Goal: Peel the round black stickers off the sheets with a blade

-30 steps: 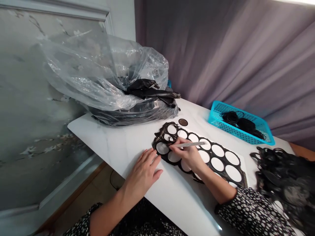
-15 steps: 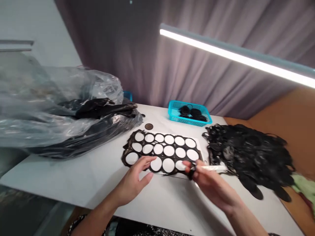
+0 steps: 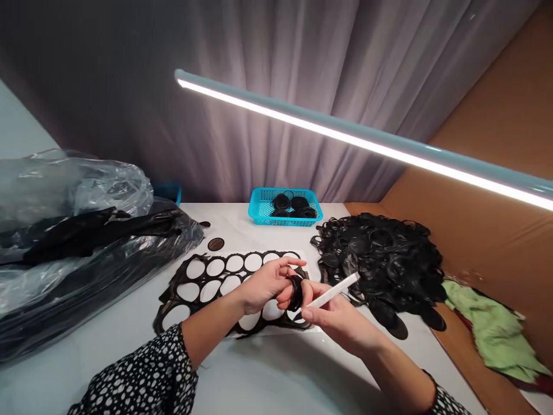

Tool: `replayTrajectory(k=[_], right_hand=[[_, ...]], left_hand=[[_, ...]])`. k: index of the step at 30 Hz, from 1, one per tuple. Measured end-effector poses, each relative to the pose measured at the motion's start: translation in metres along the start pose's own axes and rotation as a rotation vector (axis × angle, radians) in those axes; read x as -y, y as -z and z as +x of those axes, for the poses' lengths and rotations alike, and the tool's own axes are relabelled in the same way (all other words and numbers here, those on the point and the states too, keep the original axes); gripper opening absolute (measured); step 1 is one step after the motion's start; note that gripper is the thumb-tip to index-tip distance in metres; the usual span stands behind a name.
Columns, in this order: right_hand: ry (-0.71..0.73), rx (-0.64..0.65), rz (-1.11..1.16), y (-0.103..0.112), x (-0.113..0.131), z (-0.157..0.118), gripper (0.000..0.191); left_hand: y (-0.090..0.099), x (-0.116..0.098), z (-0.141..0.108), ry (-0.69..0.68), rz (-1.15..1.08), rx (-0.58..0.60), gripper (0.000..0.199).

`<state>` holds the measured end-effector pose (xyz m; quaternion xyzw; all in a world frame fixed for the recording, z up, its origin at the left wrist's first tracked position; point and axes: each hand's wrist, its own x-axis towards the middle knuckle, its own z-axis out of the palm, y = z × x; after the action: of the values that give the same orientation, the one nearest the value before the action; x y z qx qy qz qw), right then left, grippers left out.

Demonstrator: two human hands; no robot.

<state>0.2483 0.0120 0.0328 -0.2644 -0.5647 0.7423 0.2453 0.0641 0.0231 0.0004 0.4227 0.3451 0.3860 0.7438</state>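
The white desk (image 3: 259, 380) is backed by a mauve-grey curtain (image 3: 259, 132), and a glowing light tube (image 3: 345, 135) is strung across the view in front of it. A plastic bag (image 3: 86, 190) is heaped on the desk's left, a turquoise basket (image 3: 259, 210) sits at its far edge, and a heap of black loops (image 3: 380, 259) lies on its right. A black cut-out sheet (image 3: 201, 280) is laid mid-desk. Above it, a small black coil (image 3: 296, 291) is pinched between the left hand (image 3: 268, 282) and the right hand (image 3: 339, 323), whose closed fingers (image 3: 322, 314) also grip a white stick (image 3: 332, 291).
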Motion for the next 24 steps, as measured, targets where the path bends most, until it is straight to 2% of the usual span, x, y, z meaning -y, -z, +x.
replayTrajectory(k=[4, 8, 13, 16, 20, 24], right_hand=[[-0.013, 0.024, -0.045, 0.013, 0.003, -0.001, 0.033], [0.024, 0.031, -0.23, 0.017, 0.005, -0.002, 0.027], [0.121, 0.055, -0.585, 0.015, 0.002, -0.004, 0.016], [0.232, 0.043, -0.859, 0.019, -0.007, -0.001, 0.01], [0.417, -0.03, -1.27, 0.033, -0.025, 0.01, 0.007], [0.524, -0.13, -1.531, 0.046, -0.034, 0.021, 0.017]], left_hand=[[-0.002, -0.018, 0.013, -0.115, 0.047, -0.093, 0.049], [-0.001, -0.025, 0.018, -0.133, 0.098, -0.082, 0.052], [0.001, -0.027, 0.016, -0.168, 0.186, -0.082, 0.049], [0.002, -0.029, 0.011, -0.199, 0.257, -0.065, 0.05], [0.002, -0.031, 0.003, -0.371, 0.494, -0.063, 0.054], [0.004, -0.03, -0.004, -0.596, 0.774, -0.077, 0.059]])
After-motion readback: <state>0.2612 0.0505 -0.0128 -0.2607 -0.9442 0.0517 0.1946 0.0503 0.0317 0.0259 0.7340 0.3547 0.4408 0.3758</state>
